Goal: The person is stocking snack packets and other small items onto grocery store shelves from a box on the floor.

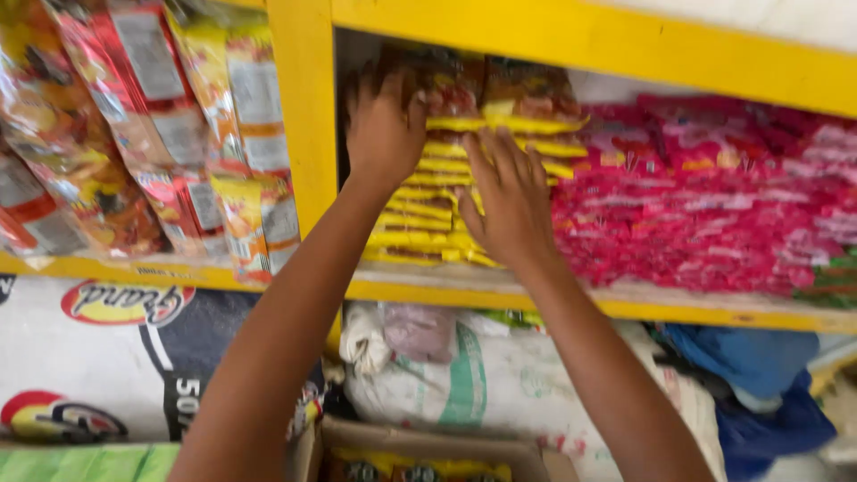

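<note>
Pressing against a stack of yellow packets [428, 210] is being done by both hands, inside a yellow shelf [553, 36] compartment.

Left hand [386, 125]: being held flat, fingers spread wide and pointing up, palm laid on the top left part of the stack. Nothing is being gripped; the hand is only resting on the packets.

Right hand [511, 201]: likewise being held flat with fingers fanned out, palm on the stack's right face, lower than the left hand and just beside it. No grasp is being made here either.

Stack look: thin flat packets lying one on another, bright yellow edges showing as bands with darker printed faces between them. Red and brown printing is showing on the top packets, above the left hand's fingertips. The image is motion-blurred, so finer detail is not being resolved.

Stack place: under both palms, running from above the left hand down to the shelf board below the right wrist.

Beyond the right hand, pink packets [705, 196] are being stored in the same compartment, touching the yellow stack. Beyond the left hand, past the yellow upright, red and yellow pouches [134, 134] are being stored. Below both forearms, white sacks [500, 375] and a cardboard box [420, 442] are lying.
</note>
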